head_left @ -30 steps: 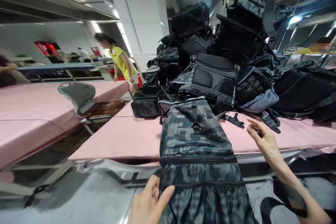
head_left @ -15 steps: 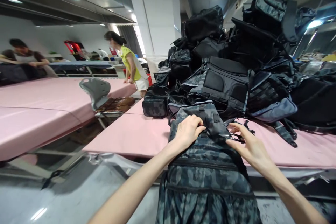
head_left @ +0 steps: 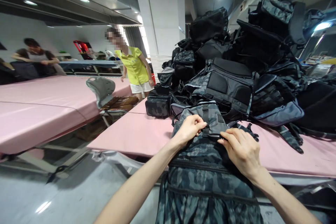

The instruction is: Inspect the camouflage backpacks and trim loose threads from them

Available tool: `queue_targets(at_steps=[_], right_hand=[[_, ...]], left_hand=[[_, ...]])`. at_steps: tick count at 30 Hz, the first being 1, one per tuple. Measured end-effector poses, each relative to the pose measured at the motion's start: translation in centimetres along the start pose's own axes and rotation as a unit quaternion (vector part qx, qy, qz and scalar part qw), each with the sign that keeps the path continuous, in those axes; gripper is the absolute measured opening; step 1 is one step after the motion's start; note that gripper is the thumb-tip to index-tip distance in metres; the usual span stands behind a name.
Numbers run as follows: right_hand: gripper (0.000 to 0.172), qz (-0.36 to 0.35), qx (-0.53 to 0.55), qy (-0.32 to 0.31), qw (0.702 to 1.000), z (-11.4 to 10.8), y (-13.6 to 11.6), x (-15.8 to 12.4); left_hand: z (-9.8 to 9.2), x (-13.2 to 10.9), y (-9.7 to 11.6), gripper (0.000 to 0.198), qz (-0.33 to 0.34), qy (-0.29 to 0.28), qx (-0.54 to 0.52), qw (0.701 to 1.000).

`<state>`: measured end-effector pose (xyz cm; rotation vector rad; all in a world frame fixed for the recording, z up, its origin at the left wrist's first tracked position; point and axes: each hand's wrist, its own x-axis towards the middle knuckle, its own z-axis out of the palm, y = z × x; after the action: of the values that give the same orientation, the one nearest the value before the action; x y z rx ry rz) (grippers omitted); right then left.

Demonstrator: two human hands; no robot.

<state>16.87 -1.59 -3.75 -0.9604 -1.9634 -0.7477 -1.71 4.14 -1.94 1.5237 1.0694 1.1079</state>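
A dark camouflage backpack leans over the front edge of the pink-covered table, its upper part resting on the tabletop. My left hand is closed in a pinch near the strap at the middle of the top flap; what lies between its fingertips is too small to make out. With thumb and fingers, my right hand grips the lower right edge of that flap. The black strap runs down the flap between both hands.
A tall heap of black and camouflage backpacks fills the table behind. Loose straps lie at right. Leftward stand a grey chair and another pink table. A person in a yellow shirt stands beyond; another handles dark fabric.
My right hand has moved in from the right and closed on the flap's edge. My left hand stays near the strap. The person in yellow has turned toward this side.
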Motion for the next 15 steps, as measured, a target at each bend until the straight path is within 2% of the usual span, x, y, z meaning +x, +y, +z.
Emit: queue_targets(at_steps=[15], right_hand=[[0.008,-0.043,-0.067,0.005,0.997,-0.18,-0.77,0.49]], left_hand=[[-0.06,-0.20,0.35,0.025,-0.005,0.008,-0.013,1.000]])
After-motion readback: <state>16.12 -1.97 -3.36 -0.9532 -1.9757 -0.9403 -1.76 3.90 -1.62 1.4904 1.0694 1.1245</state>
